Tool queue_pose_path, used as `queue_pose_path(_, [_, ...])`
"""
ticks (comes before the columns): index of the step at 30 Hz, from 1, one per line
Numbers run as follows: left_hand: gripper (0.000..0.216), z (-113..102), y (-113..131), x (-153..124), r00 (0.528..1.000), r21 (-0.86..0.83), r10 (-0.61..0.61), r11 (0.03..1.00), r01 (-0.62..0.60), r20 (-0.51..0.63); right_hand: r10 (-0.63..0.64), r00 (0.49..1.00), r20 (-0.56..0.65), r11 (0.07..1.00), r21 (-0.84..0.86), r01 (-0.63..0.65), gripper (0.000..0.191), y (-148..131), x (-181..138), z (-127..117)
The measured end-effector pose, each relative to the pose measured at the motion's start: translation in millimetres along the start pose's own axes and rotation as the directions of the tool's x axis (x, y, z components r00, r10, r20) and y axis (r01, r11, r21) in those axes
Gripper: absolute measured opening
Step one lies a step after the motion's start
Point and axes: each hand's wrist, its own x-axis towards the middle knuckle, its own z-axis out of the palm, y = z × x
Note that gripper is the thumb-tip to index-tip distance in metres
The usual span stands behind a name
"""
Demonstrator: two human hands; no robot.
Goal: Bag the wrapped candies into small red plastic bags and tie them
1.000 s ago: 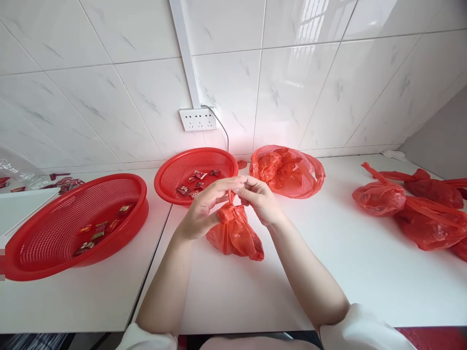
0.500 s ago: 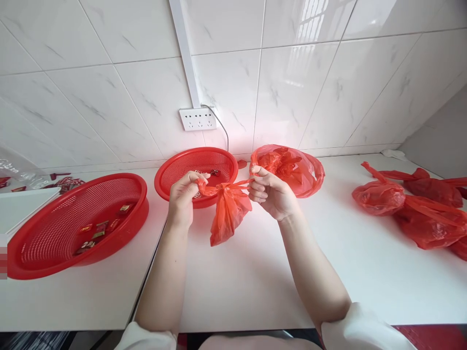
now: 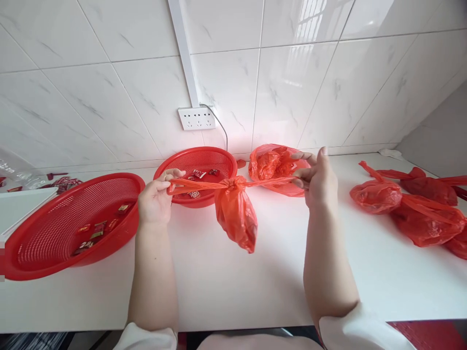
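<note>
A filled red plastic bag (image 3: 237, 214) hangs above the white table, its two handles stretched out sideways from a knot at its neck. My left hand (image 3: 156, 197) is closed on the left handle, in front of the smaller red basket (image 3: 168, 170). The other handle is pinched in my right hand (image 3: 316, 177), whose index finger and thumb stick up. Behind that hand lies an open red bag (image 3: 255, 167) with crumpled red bags inside. A few small wrapped packets (image 3: 199, 174) lie in the smaller basket.
On the left, a larger red basket (image 3: 44, 238) holds several wrapped sweets (image 3: 98, 229). Several tied red bags (image 3: 426, 218) sit at the right of the table (image 3: 248, 291). A power strip (image 3: 197, 119) is fixed to the tiled wall, a cable running down from it.
My hands have moved apart, pulling the bag's handles out straight and drawing the knot tight. The bag has swung a little to the right.
</note>
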Motion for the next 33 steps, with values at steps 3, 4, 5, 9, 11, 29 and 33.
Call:
queue_pose_path(3, [0.021,0.2,-1.1,0.9,0.999,0.046,-0.033,0.998,0.032,0.021,-0.069,0.994,-0.079,0.997,-0.021,0.068,0.056,-1.4,0.2,-9.5])
queue_pose_path(4, [0.021,2.0,-2.6,1.1,0.997,0.074,-0.06,0.996,0.056,0.053,-0.099,0.991,-0.09,0.995,-0.041,0.096,0.054,-1.9,-1.0,-10.5])
queue_pose_path(5, [0.022,4.1,-4.4,1.3,0.991,0.113,-0.096,0.99,0.085,0.091,-0.13,0.988,-0.089,0.99,-0.072,0.124,0.051,-2.2,-2.5,-11.0])
queue_pose_path(9, [0.017,9.5,-11.8,2.7,0.949,0.317,-0.25,0.931,0.182,0.19,-0.177,0.984,0.035,0.943,-0.278,0.18,0.041,-0.8,-6.0,-12.0])
queue_pose_path(11, [0.017,9.3,-13.7,2.7,0.941,0.439,-0.288,0.879,0.187,0.177,-0.149,0.979,0.143,0.884,-0.425,0.196,0.04,2.0,-6.1,-11.9])
queue_pose_path(29, [0.035,8.3,12.2,-16.4,0.941,0.811,-0.297,0.583,0.043,0.164,0.202,0.663,0.721,0.508,-0.656,0.559,0.002,50.4,-21.5,51.1])
queue_pose_path(33, [0.042,-1.2,14.6,-14.8,0.908,0.851,-0.384,0.521,0.065,0.166,0.271,0.667,0.694,0.54,-0.683,0.492,0.014,25.8,-14.7,-19.2])
